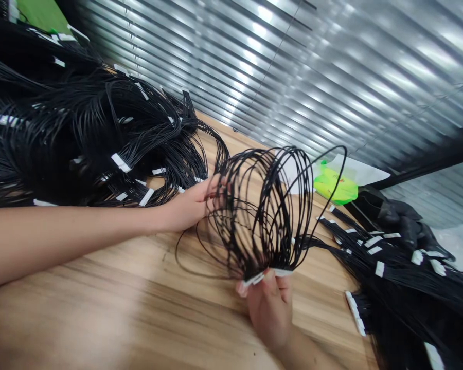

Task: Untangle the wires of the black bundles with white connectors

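Wire harnesses are heaped up all over the left side of this bench, black strands everywhere with little white connectors poking out. Front and center, a bundle of thin black wires stands up in a big springy hoop above the wood-grain table, not far from the heap. Its white connectors are bunched at the bottom, and the right hand has them in a narrow pinch, fingers curled tight around the strip. The left arm reaches in from the side, and the left hand is half open, with its fingers pushed up against the loops. Can't really tell if it's gripping the wires or just touching them. Over on the right there's a second heap of harnesses, also full of white connectors. Behind that are a yellow-green plastic bag on a white sheet and some dark bundled thing I can't identify. Metal blinds fill the whole back.
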Demonstrator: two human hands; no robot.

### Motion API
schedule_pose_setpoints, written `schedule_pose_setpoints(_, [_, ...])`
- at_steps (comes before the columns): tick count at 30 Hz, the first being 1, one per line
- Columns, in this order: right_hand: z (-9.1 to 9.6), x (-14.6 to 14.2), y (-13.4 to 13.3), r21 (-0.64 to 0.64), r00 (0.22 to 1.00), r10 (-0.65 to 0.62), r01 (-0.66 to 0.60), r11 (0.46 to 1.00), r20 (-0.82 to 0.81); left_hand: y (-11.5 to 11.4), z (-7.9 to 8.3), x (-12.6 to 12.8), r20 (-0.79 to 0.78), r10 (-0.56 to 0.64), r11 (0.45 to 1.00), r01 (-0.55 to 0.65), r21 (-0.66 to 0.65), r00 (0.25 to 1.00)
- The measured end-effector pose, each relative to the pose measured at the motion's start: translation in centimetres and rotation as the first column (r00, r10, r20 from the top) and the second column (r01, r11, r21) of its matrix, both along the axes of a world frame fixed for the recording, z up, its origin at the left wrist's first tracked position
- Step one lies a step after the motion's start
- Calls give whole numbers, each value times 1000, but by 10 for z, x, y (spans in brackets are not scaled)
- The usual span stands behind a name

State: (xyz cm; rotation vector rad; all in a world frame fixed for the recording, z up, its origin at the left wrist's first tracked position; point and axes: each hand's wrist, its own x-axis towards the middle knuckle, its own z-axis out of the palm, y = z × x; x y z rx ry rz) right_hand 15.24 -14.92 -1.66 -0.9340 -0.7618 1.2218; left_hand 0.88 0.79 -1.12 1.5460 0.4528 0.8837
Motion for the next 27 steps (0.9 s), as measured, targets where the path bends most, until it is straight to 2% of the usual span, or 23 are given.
schedule_pose_setpoints(3, [4, 0, 14, 5, 950, -310, 310, 951, 25, 1, 6, -2, 51, 136, 990, -133, -54, 989])
schedule_pose_setpoints(6, [7, 3, 26, -66, 907, -421, 422, 904, 24, 3, 9, -5, 99, 207, 978, -206, -16, 973])
schedule_pose_setpoints(11, [5, 9, 31, -165, 905, -425, 415, 895, -29, -2, 11, -7, 24, 252, 950, -252, 182, 967])
schedule_pose_setpoints(14, [4, 10, 30, -170, 907, -420, 409, 897, -36, -7, 11, -7, -39, 241, 920, -215, 328, 970])
schedule_pose_setpoints(16, [5, 9, 30, -163, 912, -410, 400, 902, -31, -8, 10, -7, -168, 203, 933, -138, 332, 965])
schedule_pose_setpoints(18, [5, 8, 29, -153, 918, -395, 388, 909, -21, -7, 9, -7, -306, 154, 965, -76, 251, 940])
schedule_pose_setpoints(20, [6, 5, 29, -137, 924, -383, 379, 915, -9, -5, 9, -7, -404, 145, 974, -58, 220, 903])
schedule_pose_setpoints(23, [7, 1, 25, -92, 933, -359, 359, 929, 19, -1, 8, -7, -484, 224, 938, -52, 344, 846])
schedule_pose_setpoints(27, [4, -3, 16, -52, 968, -244, 246, 968, 54, -1, 6, -8, -504, 303, 891, -51, 452, 809])
